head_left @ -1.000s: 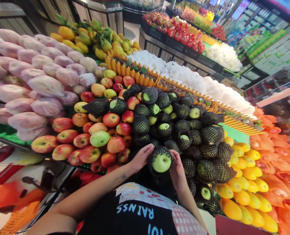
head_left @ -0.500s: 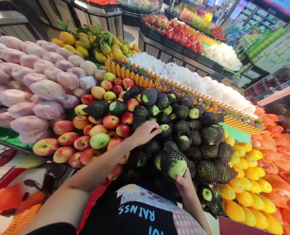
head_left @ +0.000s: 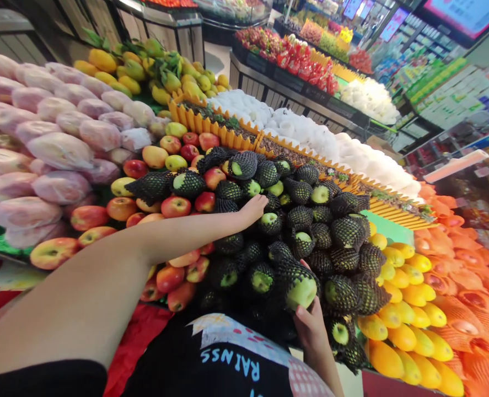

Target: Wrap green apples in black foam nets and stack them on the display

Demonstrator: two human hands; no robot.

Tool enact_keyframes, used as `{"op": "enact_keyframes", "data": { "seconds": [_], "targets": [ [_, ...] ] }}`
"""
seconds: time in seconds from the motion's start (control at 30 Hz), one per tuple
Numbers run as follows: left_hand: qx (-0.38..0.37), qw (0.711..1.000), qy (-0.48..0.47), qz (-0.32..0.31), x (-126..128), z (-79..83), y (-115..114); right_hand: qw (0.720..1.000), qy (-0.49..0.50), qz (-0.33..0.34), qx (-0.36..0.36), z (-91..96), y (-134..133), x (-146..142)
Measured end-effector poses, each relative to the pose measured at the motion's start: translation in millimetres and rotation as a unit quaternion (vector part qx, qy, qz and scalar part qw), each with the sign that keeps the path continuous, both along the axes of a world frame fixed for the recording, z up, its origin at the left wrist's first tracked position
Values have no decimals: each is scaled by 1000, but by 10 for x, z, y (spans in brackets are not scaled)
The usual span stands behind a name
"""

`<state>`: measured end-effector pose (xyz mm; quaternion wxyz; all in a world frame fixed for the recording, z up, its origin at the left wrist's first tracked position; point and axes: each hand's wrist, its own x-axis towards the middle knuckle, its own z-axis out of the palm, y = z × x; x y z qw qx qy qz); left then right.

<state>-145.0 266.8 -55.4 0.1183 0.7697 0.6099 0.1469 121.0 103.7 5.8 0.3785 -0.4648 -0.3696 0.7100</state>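
Note:
My right hand (head_left: 310,325) is closed around a green apple (head_left: 304,289) in a black foam net, low in the display near my shirt. Part of the net bunches up above the fruit. My left arm stretches across the red apples, and my left hand (head_left: 253,212) hovers over the netted apples. Its fingers curve loosely, with nothing visible in them. Just below its fingertips lies a netted green apple (head_left: 269,221). Several more netted apples (head_left: 349,231) are heaped around both hands.
Red and yellow apples (head_left: 176,207) lie left of the netted ones, beside wrapped pinkish fruit (head_left: 60,150). Yellow oval fruit (head_left: 387,358) and orange-netted fruit (head_left: 471,325) fill the right. An orange picket divider (head_left: 215,124) runs behind, with white-wrapped fruit (head_left: 306,127) beyond it.
My left hand has moved slightly up over the netted apples, and its forearm now lies flatter across the red apples. My right hand still holds the netted apple, now slightly lower in view.

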Motion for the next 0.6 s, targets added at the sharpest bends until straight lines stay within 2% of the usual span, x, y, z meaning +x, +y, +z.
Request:
{"op": "enact_keyframes", "data": {
  "seconds": [0.17,0.27,0.37,0.5,0.6],
  "targets": [
    [-4,999,-38,16,1,-150,222,999,-27,-27,-2,-49,-17,37],
    [-7,999,-38,19,15,-166,310,998,-46,-38,-5,-59,-28,69],
    [-1,1000,-24,12,-38,-97,268,998,-52,-34,6,-58,-16,115],
    [19,1000,0,-6,-197,87,106,996,-70,-34,44,-71,51,188],
    [24,994,100,-36,-310,239,18,993,-90,-53,49,-72,124,219]
  ]
}}
